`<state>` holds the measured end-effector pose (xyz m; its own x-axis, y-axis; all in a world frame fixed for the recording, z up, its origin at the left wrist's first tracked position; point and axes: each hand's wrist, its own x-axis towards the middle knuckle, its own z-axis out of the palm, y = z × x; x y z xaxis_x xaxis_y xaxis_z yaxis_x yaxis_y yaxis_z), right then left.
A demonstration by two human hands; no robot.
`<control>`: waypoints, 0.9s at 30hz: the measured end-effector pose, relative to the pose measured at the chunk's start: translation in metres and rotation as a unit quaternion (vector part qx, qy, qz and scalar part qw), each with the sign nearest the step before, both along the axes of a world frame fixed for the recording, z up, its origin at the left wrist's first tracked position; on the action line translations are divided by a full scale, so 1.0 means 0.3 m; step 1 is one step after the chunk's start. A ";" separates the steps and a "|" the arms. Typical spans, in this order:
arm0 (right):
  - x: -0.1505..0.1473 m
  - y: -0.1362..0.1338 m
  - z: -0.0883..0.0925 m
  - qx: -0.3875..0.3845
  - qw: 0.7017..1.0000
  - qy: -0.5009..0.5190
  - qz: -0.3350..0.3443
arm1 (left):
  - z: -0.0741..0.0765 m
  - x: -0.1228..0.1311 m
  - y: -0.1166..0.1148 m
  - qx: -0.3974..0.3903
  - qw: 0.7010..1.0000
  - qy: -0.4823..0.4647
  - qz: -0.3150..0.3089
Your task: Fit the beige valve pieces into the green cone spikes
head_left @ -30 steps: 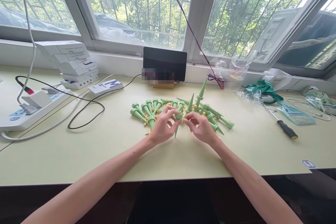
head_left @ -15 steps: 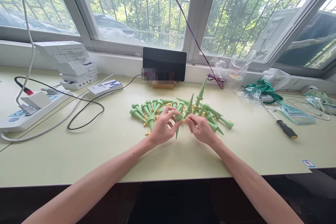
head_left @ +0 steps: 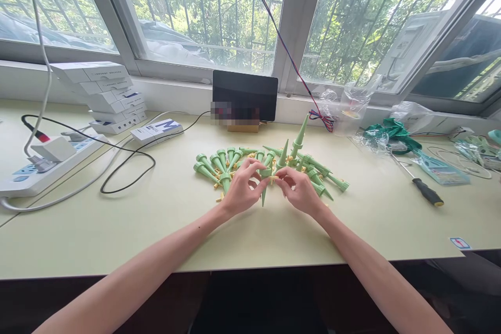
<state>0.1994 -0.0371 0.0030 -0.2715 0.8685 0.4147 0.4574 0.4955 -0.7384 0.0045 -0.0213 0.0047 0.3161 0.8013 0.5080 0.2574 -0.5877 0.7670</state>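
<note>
Left hand (head_left: 243,190) pinching green plastic spike (head_left: 263,198), right hand (head_left: 300,190) pinching yellow fitting (head_left: 273,179)
Both seeming light, stiff; spike's collar (head_left: 265,172) offering best hold.

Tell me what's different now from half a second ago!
The right hand reached slightly left, pinching the small yellow piece by the green spike. A pale green thing appeared at the right edge. The left hand stayed put, holding the spike.

Pale yellow-green tbl (head_left: 258,245) under gray-framed windows (head_left: 299,15) — bars (head_left: 202,5) & trees (head_left: 352,10) outside — bright daylight thru.
</note>
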 end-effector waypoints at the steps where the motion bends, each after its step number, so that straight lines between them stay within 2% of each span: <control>1: 0.000 0.000 0.000 0.000 1.000 0.000 0.000 | 0.001 -0.001 -0.001 0.000 1.000 0.003 -0.002; 10: -0.001 0.004 -0.008 0.013 1.000 0.001 0.004 | -0.012 -0.001 0.003 0.030 0.999 0.033 0.003; 22: -0.001 0.006 -0.001 0.078 0.996 -0.053 0.004 | -0.014 0.006 -0.003 0.010 1.000 0.028 -0.010; 27: -0.003 0.007 -0.002 0.077 0.996 -0.053 0.012 | -0.016 0.007 -0.005 0.008 1.000 0.020 -0.014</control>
